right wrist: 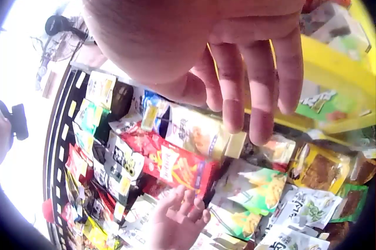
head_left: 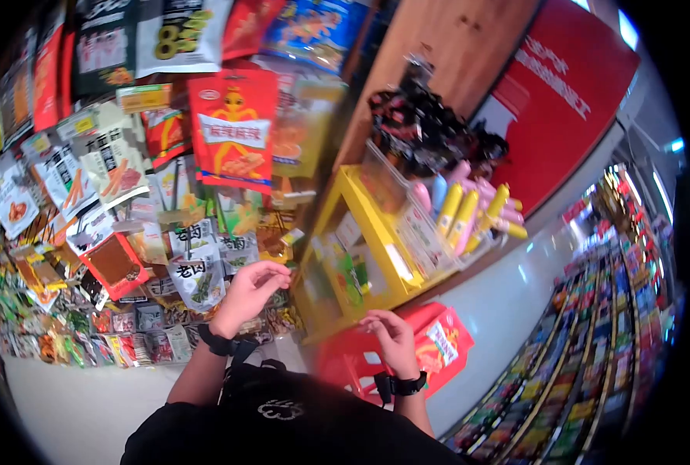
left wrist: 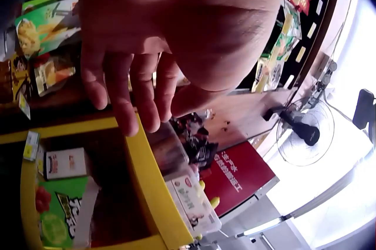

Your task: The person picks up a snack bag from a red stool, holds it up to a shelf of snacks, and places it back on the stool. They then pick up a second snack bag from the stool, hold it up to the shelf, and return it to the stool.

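Observation:
My left hand [head_left: 253,294] is held in front of the snack rack with relaxed, slightly bent fingers and nothing in it; in the left wrist view the hand [left wrist: 176,38] hangs over a yellow-framed stand [left wrist: 141,173]. My right hand [head_left: 395,341] hovers above a red basket [head_left: 337,358], fingers loosely bent and holding nothing. A red snack bag [head_left: 443,349] lies at the basket, to the right of that hand. Another red bag [head_left: 235,132] hangs on the rack. The right wrist view shows the right hand [right wrist: 235,44] empty, with my left hand [right wrist: 176,220] below it.
Hanging snack bags [head_left: 198,271] fill the rack at left. Beside it, the yellow stand [head_left: 403,267] carries a clear bin with pink and yellow items [head_left: 457,217]. Dark packets [head_left: 430,124] and a red sign [head_left: 566,85] are behind. Long stocked shelves [head_left: 570,333] run along the right.

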The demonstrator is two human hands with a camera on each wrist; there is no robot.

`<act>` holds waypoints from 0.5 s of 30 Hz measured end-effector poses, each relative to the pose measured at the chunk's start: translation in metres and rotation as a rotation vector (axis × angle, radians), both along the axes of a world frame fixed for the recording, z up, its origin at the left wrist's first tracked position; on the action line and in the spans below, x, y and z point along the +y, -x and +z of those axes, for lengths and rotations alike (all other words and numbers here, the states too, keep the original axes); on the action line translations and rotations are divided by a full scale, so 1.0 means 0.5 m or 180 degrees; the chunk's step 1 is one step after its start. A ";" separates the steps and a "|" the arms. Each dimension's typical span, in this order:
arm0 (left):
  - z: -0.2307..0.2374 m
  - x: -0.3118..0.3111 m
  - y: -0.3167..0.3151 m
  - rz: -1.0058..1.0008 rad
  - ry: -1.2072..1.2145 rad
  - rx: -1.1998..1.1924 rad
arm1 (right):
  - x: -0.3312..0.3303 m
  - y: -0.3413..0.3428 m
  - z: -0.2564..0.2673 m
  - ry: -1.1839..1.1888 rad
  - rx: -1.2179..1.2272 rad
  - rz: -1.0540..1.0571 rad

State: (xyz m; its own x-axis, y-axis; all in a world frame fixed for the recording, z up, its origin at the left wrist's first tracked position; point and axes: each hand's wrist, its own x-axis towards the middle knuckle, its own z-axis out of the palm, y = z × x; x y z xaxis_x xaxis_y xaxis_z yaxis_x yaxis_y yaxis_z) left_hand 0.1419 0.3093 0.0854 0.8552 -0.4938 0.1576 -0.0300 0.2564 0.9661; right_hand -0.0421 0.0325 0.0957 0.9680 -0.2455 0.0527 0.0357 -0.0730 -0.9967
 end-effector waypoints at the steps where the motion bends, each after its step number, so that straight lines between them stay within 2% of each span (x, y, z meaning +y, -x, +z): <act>1: 0.005 -0.024 0.018 -0.0192 -0.0090 0.0019 | -0.016 0.027 -0.012 -0.0195 -0.0065 -0.0130; 2: 0.008 -0.046 0.038 -0.0378 -0.0195 0.0043 | -0.028 0.051 -0.010 -0.0006 -0.0169 -0.0250; 4: 0.002 -0.092 0.069 -0.0746 -0.0418 0.0051 | -0.060 0.106 -0.021 -0.0245 -0.0106 -0.0526; 6: -0.001 -0.132 0.108 -0.1097 -0.0806 -0.0039 | -0.093 0.157 -0.035 -0.0127 -0.0052 -0.0923; 7: -0.023 -0.151 0.119 -0.1275 -0.0983 -0.0284 | -0.110 0.182 -0.036 0.0105 -0.0088 -0.1061; 10: 0.003 -0.193 0.172 -0.1694 -0.1388 -0.0867 | -0.161 0.264 -0.045 0.0472 -0.0109 -0.1487; 13: -0.001 -0.234 0.221 -0.1933 -0.1645 -0.0519 | -0.190 0.334 -0.066 0.0215 -0.0235 -0.1861; 15: -0.027 -0.264 0.244 -0.2052 -0.1681 -0.0655 | -0.216 0.382 -0.104 0.0158 -0.0230 -0.2028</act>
State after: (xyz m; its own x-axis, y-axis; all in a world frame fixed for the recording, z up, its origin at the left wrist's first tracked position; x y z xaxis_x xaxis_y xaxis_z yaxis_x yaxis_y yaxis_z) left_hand 0.0197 0.1775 0.0721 0.3620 -0.9258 -0.1087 -0.2208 -0.1984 0.9549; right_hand -0.2331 -0.0757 0.0439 0.6267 -0.7669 0.1383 0.0370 -0.1480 -0.9883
